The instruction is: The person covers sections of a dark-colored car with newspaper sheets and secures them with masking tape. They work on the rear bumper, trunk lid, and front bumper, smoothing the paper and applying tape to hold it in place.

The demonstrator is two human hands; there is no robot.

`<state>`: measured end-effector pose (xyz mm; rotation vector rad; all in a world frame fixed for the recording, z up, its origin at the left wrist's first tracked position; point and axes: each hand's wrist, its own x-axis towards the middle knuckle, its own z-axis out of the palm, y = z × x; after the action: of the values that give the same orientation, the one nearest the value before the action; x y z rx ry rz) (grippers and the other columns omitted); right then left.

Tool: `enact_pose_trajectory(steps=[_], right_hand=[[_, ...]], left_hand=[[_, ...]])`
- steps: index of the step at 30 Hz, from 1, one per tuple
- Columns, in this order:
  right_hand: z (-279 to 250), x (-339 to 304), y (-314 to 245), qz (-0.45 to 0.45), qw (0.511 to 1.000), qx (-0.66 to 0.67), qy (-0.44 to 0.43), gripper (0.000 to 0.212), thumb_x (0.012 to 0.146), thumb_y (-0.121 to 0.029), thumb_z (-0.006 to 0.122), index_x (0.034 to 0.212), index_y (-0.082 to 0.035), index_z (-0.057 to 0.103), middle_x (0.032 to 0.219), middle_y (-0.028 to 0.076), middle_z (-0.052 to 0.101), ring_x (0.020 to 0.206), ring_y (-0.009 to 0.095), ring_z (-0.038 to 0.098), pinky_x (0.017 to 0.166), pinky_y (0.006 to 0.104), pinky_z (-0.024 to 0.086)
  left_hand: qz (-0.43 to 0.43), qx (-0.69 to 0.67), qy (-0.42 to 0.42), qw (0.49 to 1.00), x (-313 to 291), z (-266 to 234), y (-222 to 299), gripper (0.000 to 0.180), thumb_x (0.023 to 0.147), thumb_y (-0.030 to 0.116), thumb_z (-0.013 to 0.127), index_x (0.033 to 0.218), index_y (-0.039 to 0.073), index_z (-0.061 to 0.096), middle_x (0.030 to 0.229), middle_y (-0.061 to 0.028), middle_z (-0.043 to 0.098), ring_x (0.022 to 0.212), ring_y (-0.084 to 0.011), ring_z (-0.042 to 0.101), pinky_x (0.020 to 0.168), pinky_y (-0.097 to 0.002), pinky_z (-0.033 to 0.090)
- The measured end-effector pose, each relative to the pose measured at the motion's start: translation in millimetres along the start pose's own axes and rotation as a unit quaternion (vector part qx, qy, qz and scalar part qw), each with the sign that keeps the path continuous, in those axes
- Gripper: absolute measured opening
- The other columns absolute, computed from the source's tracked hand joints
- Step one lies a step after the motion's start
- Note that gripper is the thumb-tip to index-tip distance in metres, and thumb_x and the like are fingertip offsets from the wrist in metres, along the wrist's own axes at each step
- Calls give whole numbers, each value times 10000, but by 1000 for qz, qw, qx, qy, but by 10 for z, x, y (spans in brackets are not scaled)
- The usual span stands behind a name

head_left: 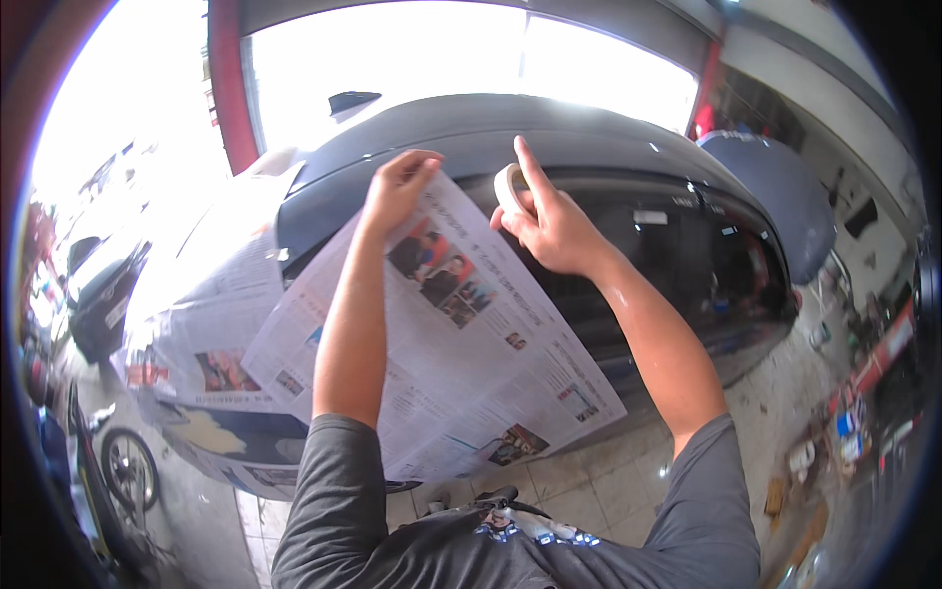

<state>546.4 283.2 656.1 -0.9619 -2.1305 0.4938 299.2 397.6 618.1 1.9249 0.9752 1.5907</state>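
Note:
My left hand [397, 191] grips the top corner of a large newspaper sheet [442, 358], its fingers bent near the car's roof edge. The sheet hangs slanted down over the car's side and covers part of the dark side windows [638, 250]. A pale roll of masking tape [504, 187] is in my right hand [559, 228], its index finger stretched upward along the roof. The dark grey car [491, 123] stands in front of me. More newspaper [235, 285] covers its left end, above a patch of pale filler [201, 432] on the dark body panel.
A motorcycle [128, 466] stands at the lower left. To the right are a dark rounded car panel [775, 196] and cans, bottles and other clutter [849, 432] along the wall. A red post [231, 93] frames the bright opening behind the car. Tiled floor [623, 496] lies below.

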Motion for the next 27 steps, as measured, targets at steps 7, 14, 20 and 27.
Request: enact_pose_trajectory(steps=[7,14,20,27], right_hand=[[683,801,121,-14,992,-77,96,929,980,-51,586,1646,-105,-60,1177,194,703,1131,261,679,1042,359,472],[636,652,455,-60,995,37,65,895,889,11,559,1651,-103,104,1206,243,716,1215,379,661,1072,398,462],[641,638,419,-74,995,-38,50,608,844,25,541,1451,-14,531,1101,243,740,1094,387,709,958,397,541],[667,742,540,-191,967,-151,68,341,780,115,520,1034,0,716,970,225,722,947,397,702,1137,461,459]], left_hand=[[11,-58,-45,997,-88,-63,-48,319,1012,240,652,1284,89,722,1216,-62,708,1110,-188,659,987,-354,507],[-8,-200,-71,977,-88,-138,-84,390,1044,270,572,1383,93,648,1329,-97,673,1246,-223,610,1065,-380,485],[31,-176,-65,982,-114,-131,-145,361,997,216,670,1326,67,677,1290,-111,684,1201,-203,632,1050,-353,497],[46,-184,-81,979,-92,-165,-236,557,957,356,721,1435,98,600,1381,-147,635,1301,-267,589,1123,-424,465]])
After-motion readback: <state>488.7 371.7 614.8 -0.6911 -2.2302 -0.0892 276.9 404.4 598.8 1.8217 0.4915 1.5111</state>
